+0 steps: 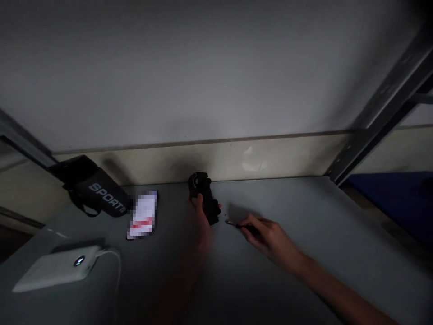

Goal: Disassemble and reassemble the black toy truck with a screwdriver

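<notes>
My left hand is closed around a black toy car, its thumb lying across the body. Round wheel-like parts stick out on the car's right side, and its far end points toward the wall. In my right hand is a small screwdriver, pinched between thumb and fingers. Its thin metal shaft points left toward the car, with a gap between them. By the screwdriver's tip, a tiny dark speck lies on the grey tabletop; it is too small to name.
On the left, a black bag marked SPORT leans on its side beside a lit phone. Closer to me lies a white power bank with a white cable. A metal post rises at the right, and a wall stands behind.
</notes>
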A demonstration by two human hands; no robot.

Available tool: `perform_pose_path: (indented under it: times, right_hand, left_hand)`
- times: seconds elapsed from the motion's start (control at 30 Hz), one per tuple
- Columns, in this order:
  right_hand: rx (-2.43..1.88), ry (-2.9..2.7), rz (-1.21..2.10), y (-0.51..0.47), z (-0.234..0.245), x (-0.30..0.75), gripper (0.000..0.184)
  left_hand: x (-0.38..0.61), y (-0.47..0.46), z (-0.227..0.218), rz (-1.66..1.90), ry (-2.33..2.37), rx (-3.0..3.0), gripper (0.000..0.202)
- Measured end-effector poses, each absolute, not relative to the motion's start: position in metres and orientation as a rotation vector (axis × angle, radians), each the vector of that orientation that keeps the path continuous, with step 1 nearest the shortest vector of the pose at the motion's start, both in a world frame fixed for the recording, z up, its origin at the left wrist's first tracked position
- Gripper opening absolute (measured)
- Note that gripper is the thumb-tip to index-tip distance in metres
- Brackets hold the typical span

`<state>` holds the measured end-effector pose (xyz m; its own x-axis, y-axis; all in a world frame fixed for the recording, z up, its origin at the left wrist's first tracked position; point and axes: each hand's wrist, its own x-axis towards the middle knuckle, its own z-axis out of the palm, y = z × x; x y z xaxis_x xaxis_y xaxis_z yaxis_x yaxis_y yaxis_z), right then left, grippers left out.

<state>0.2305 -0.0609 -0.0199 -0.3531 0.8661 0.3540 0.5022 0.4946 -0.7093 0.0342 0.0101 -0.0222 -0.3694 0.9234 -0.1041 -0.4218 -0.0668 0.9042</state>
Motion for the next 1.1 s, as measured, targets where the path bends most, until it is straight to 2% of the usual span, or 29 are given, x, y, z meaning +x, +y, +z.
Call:
perform_pose_path:
  times: [0.2, 0.33, 0.47, 0.63, 0.83, 1.1]
  right_hand:
    - [-1.15, -1.988, 0.637, -0.059, -0.016, 0.231, 0.018]
    - [-1.179, -1.873, 0.722, -0.059, -0.012, 0.233, 0.017]
    - [-1.197, -1.669, 0.851, -0.057, -0.005, 0.236, 0.028]
    - [-1.1, -1.364, 0.973, -0.051, 0.003, 0.24, 0.036]
    - [-1.091, -1.225, 0.998, -0.044, 0.002, 0.246, 0.031]
    - [-1.293, -1.468, 0.84, -0.043, 0.002, 0.254, 0.02]
  left_hand:
    - [0.034, 0.008, -0.019, 1.62, 1.136, 0.654, 0.08]
    - [0.035, 0.01, -0.019, 1.592, 1.076, 0.585, 0.072]
    - [0.041, 0.008, -0.015, 1.56, 0.976, 0.529, 0.06]
    - [0.049, -0.001, -0.01, 1.428, 0.898, 0.51, 0.059]
    - [0.049, -0.003, -0.007, 1.359, 0.846, 0.51, 0.054]
    - [0.044, 0.002, -0.005, 1.447, 0.865, 0.415, 0.028]
